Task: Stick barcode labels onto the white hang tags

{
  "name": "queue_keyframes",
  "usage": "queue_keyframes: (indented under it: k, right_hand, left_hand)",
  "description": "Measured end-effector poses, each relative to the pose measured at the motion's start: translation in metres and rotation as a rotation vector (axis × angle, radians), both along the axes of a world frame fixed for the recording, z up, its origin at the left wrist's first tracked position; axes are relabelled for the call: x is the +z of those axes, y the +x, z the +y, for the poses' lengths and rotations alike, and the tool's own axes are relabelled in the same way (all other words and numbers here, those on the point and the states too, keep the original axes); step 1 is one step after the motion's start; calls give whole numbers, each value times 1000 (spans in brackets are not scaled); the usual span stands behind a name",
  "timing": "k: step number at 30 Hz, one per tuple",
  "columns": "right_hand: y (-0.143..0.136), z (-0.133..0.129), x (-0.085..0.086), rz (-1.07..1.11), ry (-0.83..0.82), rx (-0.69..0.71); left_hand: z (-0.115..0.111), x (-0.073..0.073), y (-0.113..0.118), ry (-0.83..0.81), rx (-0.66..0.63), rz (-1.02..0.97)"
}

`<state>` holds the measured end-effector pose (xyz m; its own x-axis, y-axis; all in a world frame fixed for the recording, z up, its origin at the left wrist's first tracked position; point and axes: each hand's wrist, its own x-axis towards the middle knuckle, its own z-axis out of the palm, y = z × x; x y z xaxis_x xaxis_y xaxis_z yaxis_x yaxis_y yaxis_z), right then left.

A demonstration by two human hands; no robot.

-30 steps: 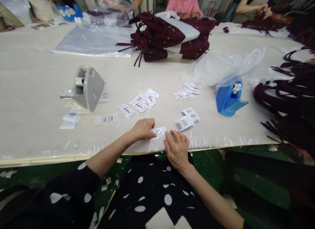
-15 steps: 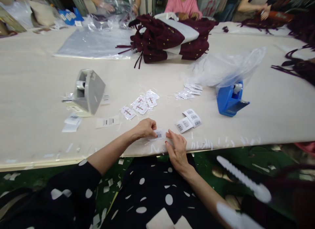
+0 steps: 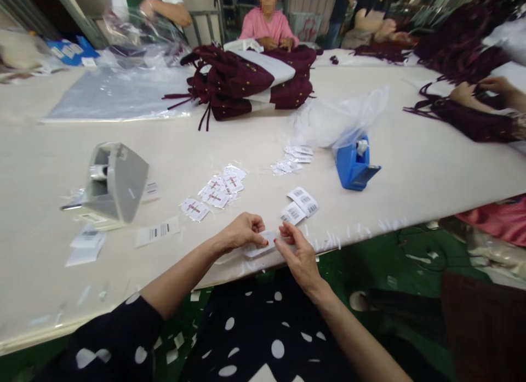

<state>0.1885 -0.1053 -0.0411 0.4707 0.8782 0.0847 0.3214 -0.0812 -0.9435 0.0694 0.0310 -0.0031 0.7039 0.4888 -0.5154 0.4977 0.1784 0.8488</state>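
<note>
My left hand [image 3: 245, 230] is closed in a pinch on the left part of a small white tag [image 3: 262, 245], low over the table's front edge. My right hand [image 3: 299, 255] is at the tag's right end, its thumb tip against or very near the edge. Its bent fingers stand apart from the thumb. Just beyond that hand lie barcode label sheets [image 3: 303, 202]. Several white tags with a cross-like print [image 3: 217, 189] are spread beyond my left hand. A white printed strip [image 3: 157, 232] lies to its left.
A grey tape dispenser [image 3: 123, 179] stands left, a blue tape dispenser [image 3: 354, 165] right. Maroon bags [image 3: 234, 83] are stacked at the back, by clear plastic sheets [image 3: 119, 94]. More small tags [image 3: 293, 158] lie near a plastic bag [image 3: 329, 119]. Co-workers are across and at the right.
The view has swung right and a co-worker's hands now show at the right. The barcode seen on the held tag earlier no longer shows. Both hands stay at the tag.
</note>
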Motion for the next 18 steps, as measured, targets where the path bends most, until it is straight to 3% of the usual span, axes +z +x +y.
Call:
queue_keyframes:
  k: [5,10,12,15,18]
  right_hand:
    - [-1,11,14,198,-113,125]
    - [10,19,21,420,-66,60]
    - [19,22,21,434,-47,36]
    - [39,35,22,437,1,-8]
    - [70,68,25,405,63,-108]
  left_hand:
    - [-8,0,-8,51,-10,-106]
    - [-11,10,-18,-155,10,-92]
    - [-9,13,-19,-153,61,-71]
    - [-3,9,-19,-39,210,-98]
    - [4,-12,-22,256,419,-177]
